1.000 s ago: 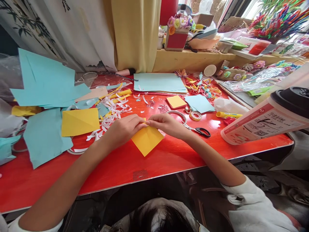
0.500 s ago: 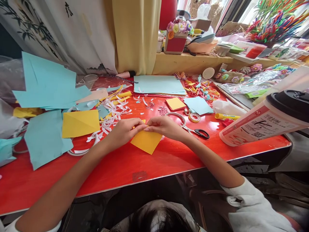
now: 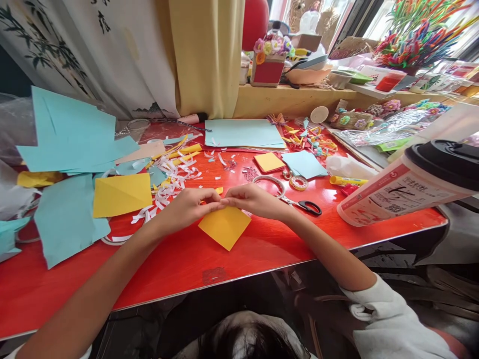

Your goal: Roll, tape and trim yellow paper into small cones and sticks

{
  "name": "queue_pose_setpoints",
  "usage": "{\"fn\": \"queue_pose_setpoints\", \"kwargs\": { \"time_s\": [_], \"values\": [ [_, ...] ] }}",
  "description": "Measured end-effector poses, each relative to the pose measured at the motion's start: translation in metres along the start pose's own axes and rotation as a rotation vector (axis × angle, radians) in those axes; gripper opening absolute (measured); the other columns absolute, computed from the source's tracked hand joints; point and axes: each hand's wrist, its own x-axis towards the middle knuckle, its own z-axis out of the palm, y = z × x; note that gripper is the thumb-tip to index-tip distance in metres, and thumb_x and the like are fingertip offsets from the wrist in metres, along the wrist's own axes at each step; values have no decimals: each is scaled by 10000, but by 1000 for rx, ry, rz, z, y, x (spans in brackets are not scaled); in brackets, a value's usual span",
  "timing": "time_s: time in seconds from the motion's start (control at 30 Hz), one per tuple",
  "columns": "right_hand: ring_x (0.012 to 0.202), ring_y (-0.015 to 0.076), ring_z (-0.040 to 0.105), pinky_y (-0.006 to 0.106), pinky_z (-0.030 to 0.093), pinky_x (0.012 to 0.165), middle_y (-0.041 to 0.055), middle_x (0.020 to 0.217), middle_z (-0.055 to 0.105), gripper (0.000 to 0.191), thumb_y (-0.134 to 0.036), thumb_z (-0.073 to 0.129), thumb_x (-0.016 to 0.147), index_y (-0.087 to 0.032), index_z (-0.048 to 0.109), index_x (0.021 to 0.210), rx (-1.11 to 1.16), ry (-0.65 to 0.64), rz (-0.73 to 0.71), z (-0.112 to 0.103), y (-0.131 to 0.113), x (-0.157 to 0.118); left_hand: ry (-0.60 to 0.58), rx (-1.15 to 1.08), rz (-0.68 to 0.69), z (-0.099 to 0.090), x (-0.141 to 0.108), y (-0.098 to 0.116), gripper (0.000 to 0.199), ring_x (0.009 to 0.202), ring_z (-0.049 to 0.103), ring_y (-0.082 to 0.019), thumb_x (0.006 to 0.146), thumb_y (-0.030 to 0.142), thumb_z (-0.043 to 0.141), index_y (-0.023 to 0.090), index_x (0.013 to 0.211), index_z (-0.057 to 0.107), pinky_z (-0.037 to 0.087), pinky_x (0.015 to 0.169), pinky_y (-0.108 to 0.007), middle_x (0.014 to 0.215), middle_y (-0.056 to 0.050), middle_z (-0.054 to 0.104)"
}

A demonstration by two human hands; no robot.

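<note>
On the glossy red tabletop (image 3: 168, 269), with the held paper as the dial's centre, a large pale-blue paper sheet (image 3: 69, 219) lies at nine o'clock, a creased yellow rectangular paper sheet (image 3: 121, 199) between nine and ten. The bare left hand (image 3: 191, 207) pinches the upper part of the small yellow paper piece (image 3: 226, 228), whose pointed corner aims at six o'clock; the bare right hand (image 3: 256, 200) pinches it too, fingertips meeting the left's. Black-handled metal scissors (image 3: 304, 205) lie between two and three, a black-lidded pinkish cup (image 3: 404, 184) near three.
</note>
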Motion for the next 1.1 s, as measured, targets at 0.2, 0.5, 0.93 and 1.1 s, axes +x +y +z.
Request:
{"fn": "queue_pose_setpoints", "kwargs": {
  "time_s": [0.2, 0.5, 0.93, 1.1],
  "values": [
    [609, 85, 469, 214, 306, 549, 28, 713, 595, 241, -290, 422, 912, -129, 583, 831, -293, 137, -147, 5, 4, 0, -38, -190, -109, -2, -1, 5, 365, 665, 513, -124, 817, 522, 486, 181, 846, 613, 386, 573, -219, 754, -7, 588],
    [667, 138, 542, 263, 344, 588, 83, 766, 635, 361, -279, 279, 971, -124, 583, 854, -782, 199, -439, 3, 10, 0, -67, -403, -129, 6, 0, 5, 338, 731, 536, -133, 855, 493, 443, 175, 829, 554, 437, 637, -235, 780, -2, 552],
    [678, 107, 546, 210, 378, 588, 43, 805, 652, 234, -350, 493, 882, -148, 606, 918, -186, 52, -72, 0, 4, 0, -15, -208, -137, 6, 2, -1, 366, 725, 513, -141, 847, 518, 440, 179, 851, 577, 383, 616, -238, 792, -2, 573],
    [657, 93, 504, 195, 356, 558, 30, 776, 626, 248, -335, 456, 903, -141, 611, 907, -93, 44, -41, -1, 5, -2, 15, -124, -108, 5, 2, 1, 322, 719, 506, -127, 861, 476, 442, 187, 836, 583, 350, 621, -230, 767, 19, 576]
  ]
}}
